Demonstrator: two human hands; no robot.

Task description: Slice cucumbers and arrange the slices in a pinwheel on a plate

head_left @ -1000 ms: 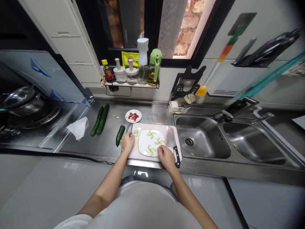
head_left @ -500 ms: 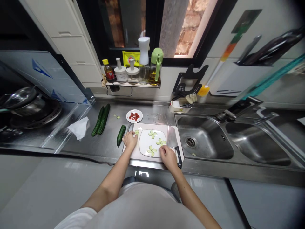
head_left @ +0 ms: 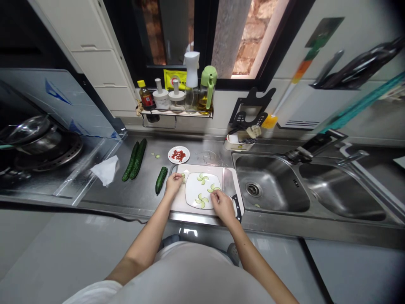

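Note:
A white square plate [head_left: 193, 197] lies on a pale cutting board [head_left: 179, 205]. It bears cucumber slices [head_left: 201, 200] grouped as three pinwheels. My left hand [head_left: 174, 185] is at the board's left side, closed in a pinch on a thin cucumber slice [head_left: 183, 177]. At the plate's right edge, my right hand [head_left: 223, 207] has its fingertips pressed together beside the right pinwheel; what they hold, if anything, is hidden. A knife with a black handle [head_left: 237, 207] rests on the board's right side, partly behind my right hand.
Left of the board lies a short cucumber piece [head_left: 161, 180], and farther left two whole cucumbers [head_left: 138, 158] and a white cloth or paper [head_left: 106, 169]. A small plate [head_left: 171, 155] of red bits stands behind the board. A double sink [head_left: 272, 185] is to the right.
My left hand has lifted slightly and drawn its fingers into a pinch at the cucumber slices on the board. My right hand has barely moved.

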